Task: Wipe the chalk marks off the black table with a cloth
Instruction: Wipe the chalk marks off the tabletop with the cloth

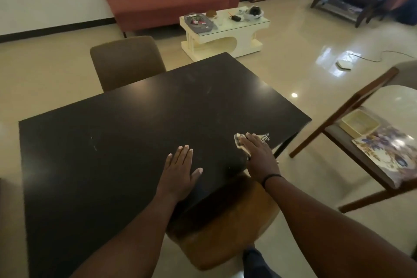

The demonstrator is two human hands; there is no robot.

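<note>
The right hand (pixel 259 156) lies flat with straight fingers, pressing the cloth (pixel 242 142) onto the black bench (pixel 135 131) near its right edge. The left hand (pixel 180 169), fingers spread, rests beside it on the bench.

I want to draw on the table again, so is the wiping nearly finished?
Nearly, it seems. Most of the black table looks dark and clean. The right hand presses the cloth flat near the table's right edge, while the left hand rests flat on the top. Still left: a few faint chalk marks toward the left side, and maybe pale smudges farther back.
</note>
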